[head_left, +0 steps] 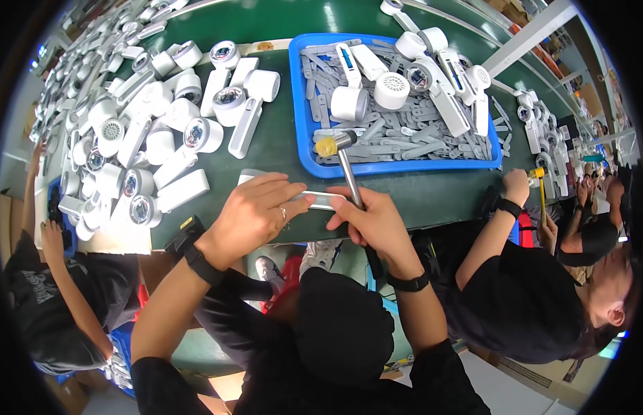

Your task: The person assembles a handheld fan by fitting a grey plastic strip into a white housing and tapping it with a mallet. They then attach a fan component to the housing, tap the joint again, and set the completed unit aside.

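My right hand (377, 225) grips the handle of a small hammer (343, 155) with a yellow and metal head, raised over the front edge of a blue tray (304, 131). My left hand (256, 211) lies flat on a long white plastic handle piece (321, 200) that rests on the green table, fingers pressing it down. The hammer shaft crosses just above the right end of that piece. Both wrists wear dark bands.
The blue tray holds several grey strips and white fan parts (390, 90). A heap of white handheld fan bodies (148, 131) covers the table at left. A person (536, 290) at right holds another hammer (539, 181); another person (52, 290) is at left.
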A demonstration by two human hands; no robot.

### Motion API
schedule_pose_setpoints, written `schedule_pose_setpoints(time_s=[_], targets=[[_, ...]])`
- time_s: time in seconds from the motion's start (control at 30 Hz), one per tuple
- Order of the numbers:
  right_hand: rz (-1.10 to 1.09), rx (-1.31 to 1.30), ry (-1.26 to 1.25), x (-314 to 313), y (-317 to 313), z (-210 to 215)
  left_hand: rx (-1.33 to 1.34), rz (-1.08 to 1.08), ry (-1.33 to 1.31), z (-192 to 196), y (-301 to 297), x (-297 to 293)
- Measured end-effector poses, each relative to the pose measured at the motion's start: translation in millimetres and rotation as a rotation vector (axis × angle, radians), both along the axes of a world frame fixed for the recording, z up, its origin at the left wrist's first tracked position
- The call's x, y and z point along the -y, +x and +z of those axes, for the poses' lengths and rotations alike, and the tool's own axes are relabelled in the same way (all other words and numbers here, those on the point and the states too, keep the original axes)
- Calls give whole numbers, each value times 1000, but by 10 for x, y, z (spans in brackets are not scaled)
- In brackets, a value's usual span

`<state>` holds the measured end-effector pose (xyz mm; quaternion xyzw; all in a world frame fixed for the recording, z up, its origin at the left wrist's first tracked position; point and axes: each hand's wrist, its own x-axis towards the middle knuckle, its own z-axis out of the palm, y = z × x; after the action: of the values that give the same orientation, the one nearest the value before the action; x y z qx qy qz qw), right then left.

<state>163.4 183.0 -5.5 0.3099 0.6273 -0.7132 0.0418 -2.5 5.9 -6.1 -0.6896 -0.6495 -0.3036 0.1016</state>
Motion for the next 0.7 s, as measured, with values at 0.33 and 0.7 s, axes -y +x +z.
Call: schedule_pose_setpoints(time_s=[0.33, 0.7], targets=[[-71, -140, 1151, 320, 865, 293, 75, 20, 15, 11, 4, 12], [-64, -131, 1343, 413, 805, 139, 57, 27, 20, -35, 16, 20]])
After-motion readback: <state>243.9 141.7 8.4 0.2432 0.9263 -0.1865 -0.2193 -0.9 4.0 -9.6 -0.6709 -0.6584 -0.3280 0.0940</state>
